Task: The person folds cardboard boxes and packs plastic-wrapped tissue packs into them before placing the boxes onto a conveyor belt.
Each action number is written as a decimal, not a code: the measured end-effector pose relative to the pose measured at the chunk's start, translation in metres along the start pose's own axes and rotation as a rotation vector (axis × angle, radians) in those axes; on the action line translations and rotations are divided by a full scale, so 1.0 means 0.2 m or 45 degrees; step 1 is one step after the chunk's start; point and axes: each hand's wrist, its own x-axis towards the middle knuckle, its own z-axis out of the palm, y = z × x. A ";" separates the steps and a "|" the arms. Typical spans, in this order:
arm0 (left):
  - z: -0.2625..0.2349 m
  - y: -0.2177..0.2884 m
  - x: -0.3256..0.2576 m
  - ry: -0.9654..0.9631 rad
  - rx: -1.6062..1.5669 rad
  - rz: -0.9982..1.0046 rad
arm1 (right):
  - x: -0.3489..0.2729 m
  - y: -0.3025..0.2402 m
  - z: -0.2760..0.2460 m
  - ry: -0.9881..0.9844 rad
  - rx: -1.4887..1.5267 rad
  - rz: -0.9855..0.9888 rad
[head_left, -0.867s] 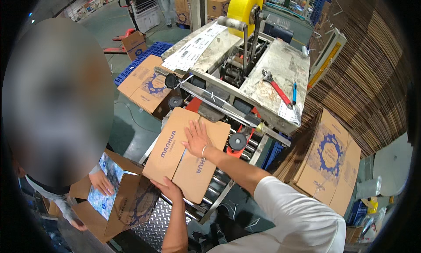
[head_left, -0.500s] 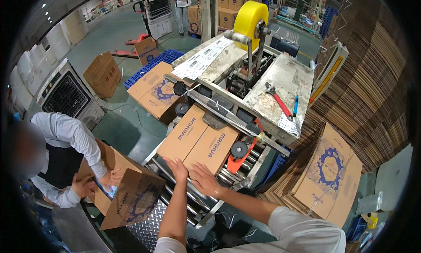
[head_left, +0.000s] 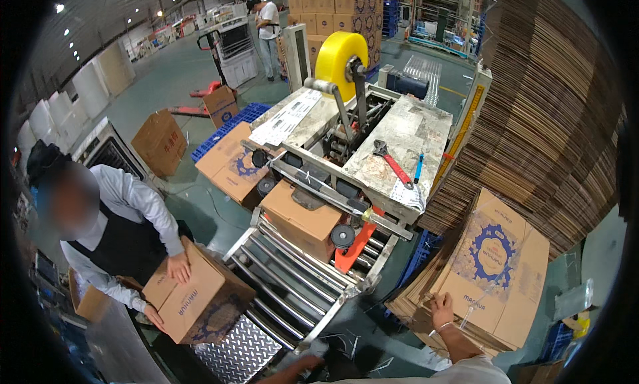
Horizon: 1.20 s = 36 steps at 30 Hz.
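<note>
At the lower right, my right hand [head_left: 441, 311] is at the near left edge of a stack of flattened cartons, fingers bent over the rim of the top flattened carton [head_left: 494, 254]. My left hand [head_left: 305, 365] is low at the bottom edge, dark and smeared, close to the near end of the roller conveyor [head_left: 286, 287]; its fingers cannot be made out. A closed carton [head_left: 303, 217] sits partly under the taping machine [head_left: 406, 144], between its black side rollers, with neither hand on it.
To the left, a co-worker in a dark vest holds a closed carton [head_left: 193, 294] beside a diamond-patterned metal plate [head_left: 236, 344]. A red-handled wrench [head_left: 394, 164] and blue pen [head_left: 419, 168] lie on the machine. Tall cardboard stacks [head_left: 532, 118] stand at right.
Both my hands have left the carton, which has moved farther under the machine. My right hand has swung right to the flattened stack. The co-worker's carton is now shut and turned.
</note>
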 end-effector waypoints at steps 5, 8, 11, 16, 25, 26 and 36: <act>0.19 -0.13 -0.19 0.092 0.397 0.182 | 0.05 0.08 -0.23 0.089 0.090 -0.097; 0.10 -0.11 -0.18 0.364 0.537 0.340 | -0.03 0.14 -0.24 0.053 0.101 -0.097; -0.08 0.08 -0.28 0.535 0.104 0.451 | -0.06 0.22 -0.30 0.380 -0.167 0.215; -0.11 0.72 -0.81 0.198 -0.587 0.439 | -0.21 0.51 -0.61 0.022 -0.136 0.470; 0.39 1.48 -1.87 0.739 0.534 2.283 | -0.70 -0.52 -2.30 0.167 0.478 -0.538; 0.35 1.46 -1.86 0.653 0.546 2.464 | -0.72 -0.61 -2.43 0.317 0.384 -0.624; -0.40 0.44 -2.39 0.935 -1.106 2.045 | -0.57 0.15 -2.25 1.366 1.144 0.594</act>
